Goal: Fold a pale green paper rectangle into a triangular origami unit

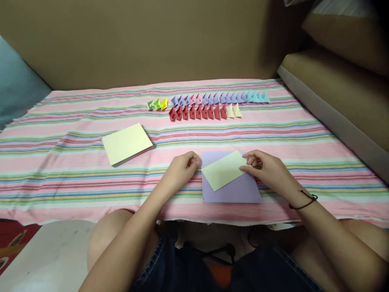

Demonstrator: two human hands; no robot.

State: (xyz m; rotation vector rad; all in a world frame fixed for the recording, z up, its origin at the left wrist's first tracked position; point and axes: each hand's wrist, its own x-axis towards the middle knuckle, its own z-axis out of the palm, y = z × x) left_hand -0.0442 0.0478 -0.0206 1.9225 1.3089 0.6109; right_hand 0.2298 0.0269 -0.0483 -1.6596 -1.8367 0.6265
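A pale yellow sheet of paper [226,170], apparently folded to a narrow rectangle, lies aslant on a lilac sheet or pad [234,194]. My right hand [266,165] has thumb and fingers at the paper's right end and grips it there. Close to the paper's left corner is my left hand [185,164], its fingers curled together; I see nothing between them. A thin dark cord bracelet [305,201] circles my right wrist.
A stack of pale yellow paper [127,142] lies to the left on the striped cloth [75,174]. Behind it stand rows of small folded paper boats, with red ones [198,112], lilac ones [233,97], turquoise ones [258,97] and a yellow one [164,104]. A brown cushion [337,85] borders the right side.
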